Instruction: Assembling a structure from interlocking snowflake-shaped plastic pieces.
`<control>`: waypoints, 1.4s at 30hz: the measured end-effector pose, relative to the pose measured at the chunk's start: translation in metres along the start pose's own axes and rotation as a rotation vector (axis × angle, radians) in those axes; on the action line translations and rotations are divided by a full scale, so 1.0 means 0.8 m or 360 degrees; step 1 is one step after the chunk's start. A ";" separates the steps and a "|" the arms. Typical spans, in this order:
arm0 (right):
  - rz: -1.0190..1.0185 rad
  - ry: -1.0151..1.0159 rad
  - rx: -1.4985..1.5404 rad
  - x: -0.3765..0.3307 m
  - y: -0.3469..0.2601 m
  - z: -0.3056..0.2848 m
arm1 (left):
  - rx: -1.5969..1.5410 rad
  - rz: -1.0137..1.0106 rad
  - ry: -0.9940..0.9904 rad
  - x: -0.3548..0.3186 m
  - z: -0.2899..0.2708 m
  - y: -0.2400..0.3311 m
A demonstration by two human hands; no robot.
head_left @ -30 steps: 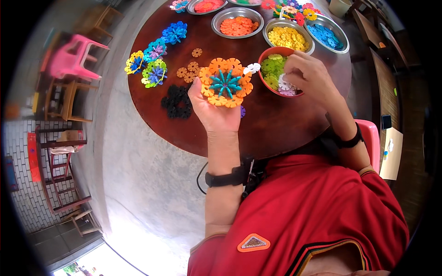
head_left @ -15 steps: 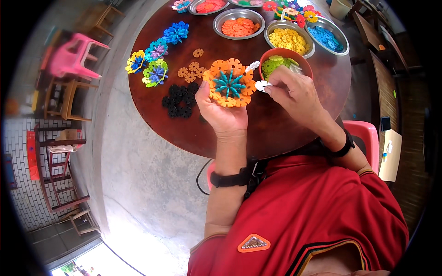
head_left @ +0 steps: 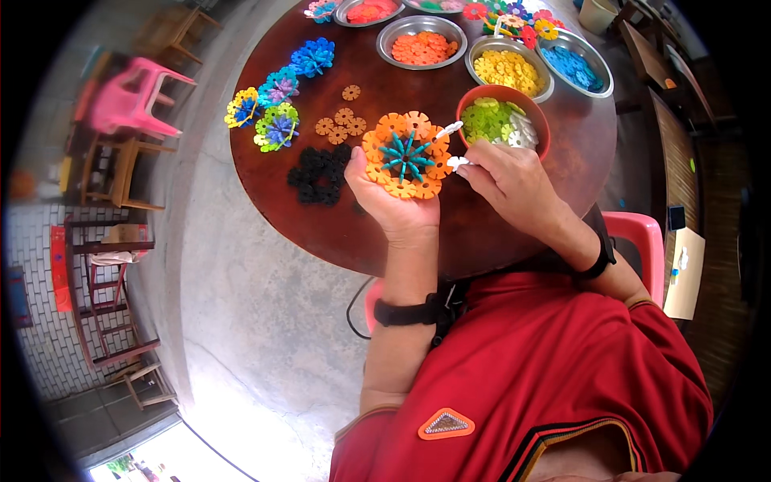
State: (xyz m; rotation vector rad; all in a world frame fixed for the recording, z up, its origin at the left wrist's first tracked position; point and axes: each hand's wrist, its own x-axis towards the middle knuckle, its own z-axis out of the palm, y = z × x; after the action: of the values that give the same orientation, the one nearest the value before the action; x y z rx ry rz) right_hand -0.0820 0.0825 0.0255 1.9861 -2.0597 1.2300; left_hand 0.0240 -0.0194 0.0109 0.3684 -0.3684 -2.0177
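While our left hand (head_left: 393, 205) cups the orange snowflake-disc rosette (head_left: 405, 155) from below, fingers curled up around its rim, the wheel sits tilted toward our face above the round brown table (head_left: 514, 233), just in front of the red bowl (head_left: 464, 103). We judge it is held this way so its teal spoked centre (head_left: 406, 155) and open edge slots face the other hand. Our right hand (head_left: 514, 181) pinches a white disc (head_left: 459, 163) between thumb and forefinger at the rosette's right edge; a second white disc (head_left: 450, 128) already sticks out from the rim just above it.

The red bowl of green and white discs stands closest to the right hand, probably for short reaches. Behind it we count three steel bowls in full view, holding orange discs (head_left: 422, 46), yellow discs (head_left: 506, 71) and blue discs (head_left: 575, 66); more bowls are cut off at the top edge. To the left lie four finished rosettes (head_left: 277, 108) in blue, teal, yellow and green, four loose tan discs (head_left: 341, 120), and one black cluster (head_left: 320, 173). Each wrist wears one black band.
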 end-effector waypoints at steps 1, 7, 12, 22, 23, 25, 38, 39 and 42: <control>-0.0020 -0.0022 -0.0022 0.001 0.000 0.001 | 0.0030 0.0042 -0.0026 0.000 0.000 0.000; 0.0006 0.0007 0.0032 -0.007 -0.001 0.000 | -0.0086 -0.0040 0.0067 -0.001 -0.006 -0.009; 0.0011 -0.0004 -0.0084 -0.003 -0.001 -0.006 | -0.0136 -0.0105 -0.0004 -0.003 -0.003 -0.006; 0.0013 0.0071 -0.0183 0.007 0.016 -0.028 | -0.0126 -0.0440 -0.0288 0.000 -0.002 0.002; 0.0018 0.0108 -0.0193 0.008 0.016 -0.031 | -0.0071 -0.0471 -0.0354 0.000 0.000 0.005; 0.0031 0.0145 -0.0204 0.008 0.015 -0.037 | -0.0015 -0.0509 -0.0418 0.002 -0.001 0.011; -0.0031 -0.0026 -0.0244 0.005 0.011 -0.035 | 0.0022 -0.0511 -0.0143 0.006 -0.001 0.002; -0.0028 -0.0029 -0.0247 0.005 0.011 -0.035 | 0.0014 -0.0513 -0.0139 0.007 -0.003 0.001; -0.0025 -0.0031 -0.0241 0.005 0.010 -0.034 | 0.0017 -0.0520 -0.0125 0.007 -0.005 0.000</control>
State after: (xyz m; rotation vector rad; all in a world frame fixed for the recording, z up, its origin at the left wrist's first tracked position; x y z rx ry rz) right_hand -0.1030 0.0926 0.0422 1.9509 -2.0731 1.0222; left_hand 0.0234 -0.0249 0.0066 0.3751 -0.3872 -2.3556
